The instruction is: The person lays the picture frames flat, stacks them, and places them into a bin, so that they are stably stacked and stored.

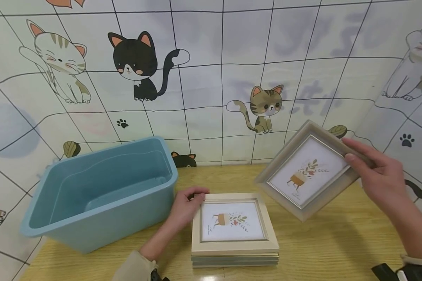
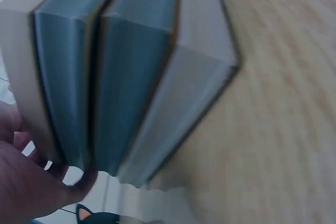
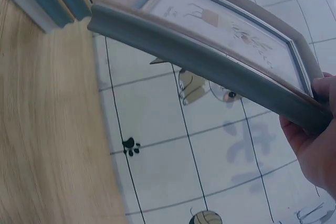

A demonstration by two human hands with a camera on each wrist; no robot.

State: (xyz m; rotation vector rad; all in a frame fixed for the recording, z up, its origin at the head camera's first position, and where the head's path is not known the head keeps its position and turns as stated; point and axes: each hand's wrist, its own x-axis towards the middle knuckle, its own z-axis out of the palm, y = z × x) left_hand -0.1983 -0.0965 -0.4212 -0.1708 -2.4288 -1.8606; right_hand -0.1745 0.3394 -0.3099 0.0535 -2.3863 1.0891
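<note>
My right hand (image 1: pixel 381 173) holds a grey picture frame (image 1: pixel 276 166) by one side, thumb on its front and fingers behind. The frame is raised and tilted over the table, its print of a potted plant facing me. In the right wrist view its side edge (image 3: pixel 210 69) looks grey-blue. A stack of several picture frames lies on the table, a cream picture frame (image 1: pixel 235 246) on top. My left hand (image 1: pixel 183 205) grips the stack at its far left corner. The left wrist view shows grey-blue frames (image 2: pixel 134 72) under the cream one and a pale frame (image 2: pixel 181 82) lowest.
A blue plastic tub (image 1: pixel 123 212) stands on the wooden table (image 1: pixel 309 249), left of the stack. Behind the table hangs a white gridded backdrop (image 1: pixel 204 86) with cartoon cats, which also closes in the sides.
</note>
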